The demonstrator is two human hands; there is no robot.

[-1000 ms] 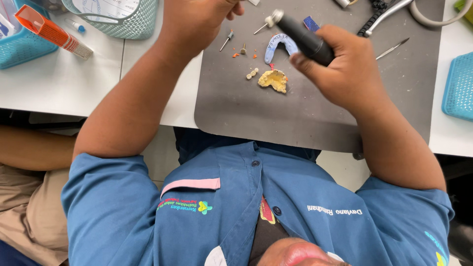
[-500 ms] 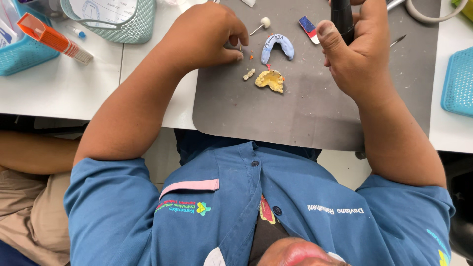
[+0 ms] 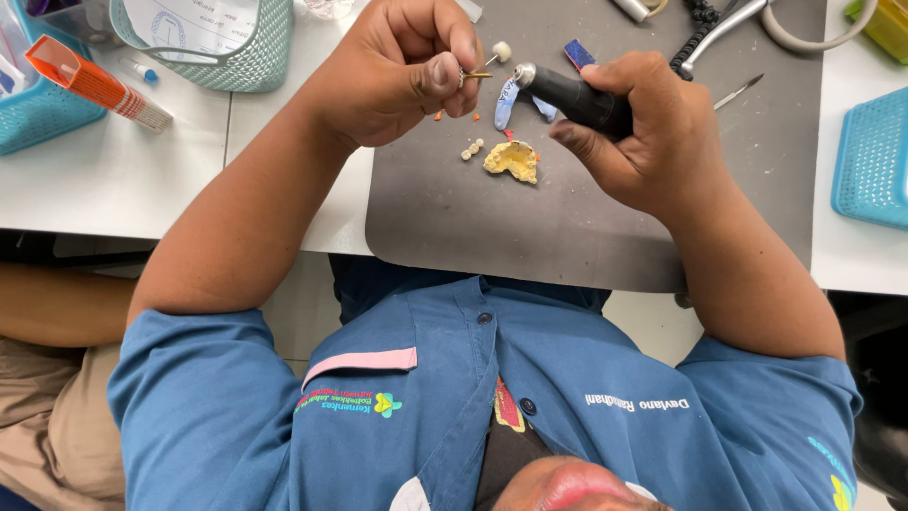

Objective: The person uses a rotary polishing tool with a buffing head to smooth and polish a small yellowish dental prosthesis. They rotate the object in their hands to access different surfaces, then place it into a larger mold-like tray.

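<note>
Our left hand (image 3: 402,71) pinches a small, thin metal bit (image 3: 478,75) between thumb and fingertips, the rest of the fingers curled in, and the bit's free end points toward the silver nose of the black handpiece (image 3: 572,96). Our right hand (image 3: 643,132) wraps around that handpiece in a closed grip, with its nose sticking out past the thumb toward the left hand. Bit and nose are near each other above the far middle of the grey mat (image 3: 605,237); we cannot tell whether they touch.

Just under the two hands, on the mat, lies a yellow dental cast (image 3: 512,159), with a small pale row of teeth (image 3: 471,149) just beside it toward the mat's left edge. A pale blue curved piece (image 3: 504,100) lies partly hidden behind the handpiece nose, and a few tiny orange bits lie around it. A white-tipped polishing point (image 3: 500,51) lies near the mat's far edge, and a small blue and red block (image 3: 579,54) lies beside the right hand's knuckles. Toward the mat's far right corner we see a thin metal instrument (image 3: 738,91) and a coiled cable with tubing (image 3: 719,21).

Off the mat, on the white worktop (image 3: 123,180), a green woven basket (image 3: 241,57) with a paper in it stands at the far edge, an orange and white tube (image 3: 95,83) lies beside a blue basket (image 3: 38,118) at the far left corner, and another blue tray (image 3: 872,161) sits at the right edge.
</note>
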